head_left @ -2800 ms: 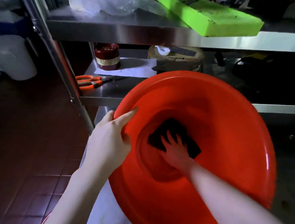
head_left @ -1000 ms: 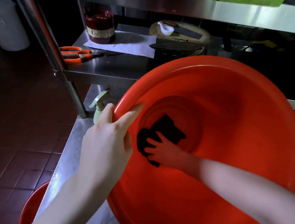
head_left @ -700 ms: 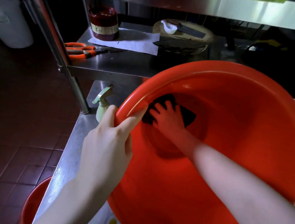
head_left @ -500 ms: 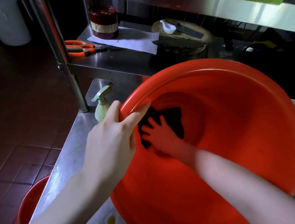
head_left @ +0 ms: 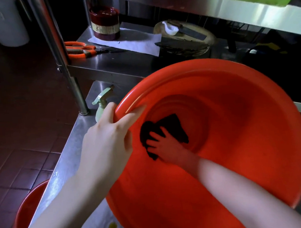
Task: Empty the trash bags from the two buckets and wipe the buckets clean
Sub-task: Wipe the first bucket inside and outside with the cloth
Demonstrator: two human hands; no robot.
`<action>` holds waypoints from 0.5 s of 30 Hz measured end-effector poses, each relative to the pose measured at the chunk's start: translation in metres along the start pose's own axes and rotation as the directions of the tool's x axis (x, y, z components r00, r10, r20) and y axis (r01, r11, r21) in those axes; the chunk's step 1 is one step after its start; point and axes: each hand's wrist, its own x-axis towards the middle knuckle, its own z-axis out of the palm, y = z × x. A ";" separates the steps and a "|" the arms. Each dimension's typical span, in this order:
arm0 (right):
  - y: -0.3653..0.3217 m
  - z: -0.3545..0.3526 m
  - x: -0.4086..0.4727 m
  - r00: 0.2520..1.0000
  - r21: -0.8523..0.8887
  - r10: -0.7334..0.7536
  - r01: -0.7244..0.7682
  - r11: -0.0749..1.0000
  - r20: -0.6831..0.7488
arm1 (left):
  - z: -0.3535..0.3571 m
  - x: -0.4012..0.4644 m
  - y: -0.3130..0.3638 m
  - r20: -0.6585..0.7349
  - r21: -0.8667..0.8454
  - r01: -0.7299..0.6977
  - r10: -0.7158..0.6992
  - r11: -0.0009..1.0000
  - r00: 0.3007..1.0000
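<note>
Two hands logged: my left hand [head_left: 105, 144], grip clamping the rim, steadied the tilted bucket [head_left: 238, 143] on the tabletop [head_left: 68, 160]; right hand [head_left: 163, 144], fingers spread, pressed the cloth [head_left: 172, 126] to its far-left inner wall.

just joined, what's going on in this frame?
A person is wiping out a big red bucket that is tipped toward them on a steel counter. The left hand grips the bucket's rim, thumb inside. The right hand is deep inside, fingers spread, pressing a dark cloth against the inner wall near the bottom. No trash bag shows in this bucket. A second red bucket sits on the floor at lower left, and a spray bottle stands just behind the left hand.
</note>
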 end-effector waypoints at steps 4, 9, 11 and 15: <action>0.044 -0.003 0.003 0.997 0.038 0.046 -0.044 0.998 -0.066 | 0.002 -0.002 0.002 -0.026 0.007 -0.004 0.004 1.000 1.000; 0.049 -0.008 -0.015 0.435 0.470 0.896 -0.811 0.348 0.088 | 0.003 -0.004 0.012 -0.041 0.018 0.019 -0.018 1.000 0.999; 0.026 0.000 -0.035 0.134 0.546 0.951 -0.837 -0.043 0.280 | 0.003 -0.005 0.014 -0.037 0.009 0.017 -0.016 1.000 0.999; -0.026 -0.010 -0.028 -0.096 0.523 0.791 -0.700 -0.486 0.605 | 0.005 -0.004 0.014 -0.044 -0.006 0.017 -0.017 1.000 0.999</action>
